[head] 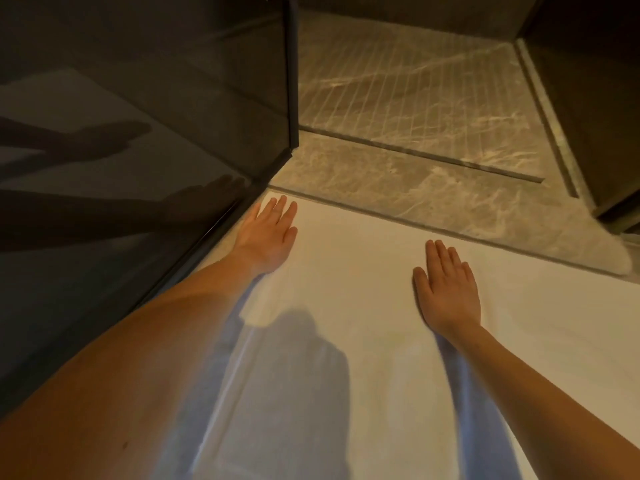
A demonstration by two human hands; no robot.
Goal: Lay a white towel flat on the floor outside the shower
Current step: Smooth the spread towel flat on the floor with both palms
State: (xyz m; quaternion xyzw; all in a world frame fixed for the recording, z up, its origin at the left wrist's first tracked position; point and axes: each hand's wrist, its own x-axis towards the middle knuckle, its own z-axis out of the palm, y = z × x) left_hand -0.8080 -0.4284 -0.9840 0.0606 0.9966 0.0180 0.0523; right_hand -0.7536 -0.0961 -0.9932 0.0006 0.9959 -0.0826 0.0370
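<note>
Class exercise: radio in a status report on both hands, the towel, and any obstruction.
Left hand and right hand open, palms flat on white towel. Towel spread on floor beside glass shower door. Long crease near left edge. Nothing in the way.

The white towel (363, 306) runs out of view at the bottom and right edges, so its near and right ends cannot be seen, and its near left border is smeared by blur. Beyond the towel, the shower floor (415, 95) is cut off by the top edge. Both forearms leave the frame at the bottom, and each palm hides the towel patch beneath it.
</note>
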